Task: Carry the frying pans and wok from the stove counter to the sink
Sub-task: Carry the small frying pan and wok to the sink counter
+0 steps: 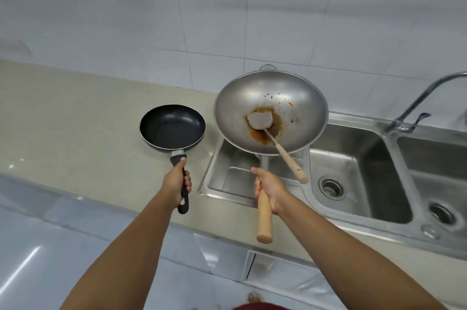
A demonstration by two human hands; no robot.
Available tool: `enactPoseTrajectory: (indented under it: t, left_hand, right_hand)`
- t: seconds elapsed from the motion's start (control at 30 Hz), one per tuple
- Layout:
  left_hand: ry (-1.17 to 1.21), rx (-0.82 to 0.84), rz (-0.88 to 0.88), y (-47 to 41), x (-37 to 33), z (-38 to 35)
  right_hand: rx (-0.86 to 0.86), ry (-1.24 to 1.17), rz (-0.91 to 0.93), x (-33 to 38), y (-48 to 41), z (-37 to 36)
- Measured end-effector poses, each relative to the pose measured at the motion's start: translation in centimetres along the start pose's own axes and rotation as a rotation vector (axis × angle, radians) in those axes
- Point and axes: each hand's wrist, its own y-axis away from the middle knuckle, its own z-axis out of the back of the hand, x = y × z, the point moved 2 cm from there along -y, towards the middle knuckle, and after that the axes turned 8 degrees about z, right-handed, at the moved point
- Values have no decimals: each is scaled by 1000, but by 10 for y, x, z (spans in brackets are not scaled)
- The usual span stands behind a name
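At frame centre, the left hand [177, 184] is gripping the small black nonstick frying pan [172, 127]; the right hand [269, 189] is clutching the sauce-stained steel wok [270, 112] over the stainless sink [353, 170]. Tilting risks the loose wooden-handled spatula [275, 142] sliding out.

The frying pan [172, 127] hangs over the counter [75, 112], left of the wok [298, 97] above the sink [358, 158].

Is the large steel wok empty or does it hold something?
Not empty: the large steel wok holds a wooden-handled metal spatula and brown sauce residue.
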Motion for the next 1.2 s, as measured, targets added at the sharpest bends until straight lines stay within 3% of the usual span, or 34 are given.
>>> enactPoseTrajectory:
  t: [0.5, 0.9, 1.07, 1.2]
  left_hand:
    - [-367, 233, 61, -73, -39, 32]
    - [-359, 315, 106, -85, -45, 23]
    - [-544, 241, -65, -89, -44, 24]
    - [-663, 140, -241, -86, -38, 25]
  right_hand:
    - [-272, -150, 26, -35, -2, -44]
    - [-235, -187, -28, -47, -1, -35]
    - [-205, -47, -38, -52, 2, -22]
    - [-315, 146, 69, -50, 5, -21]
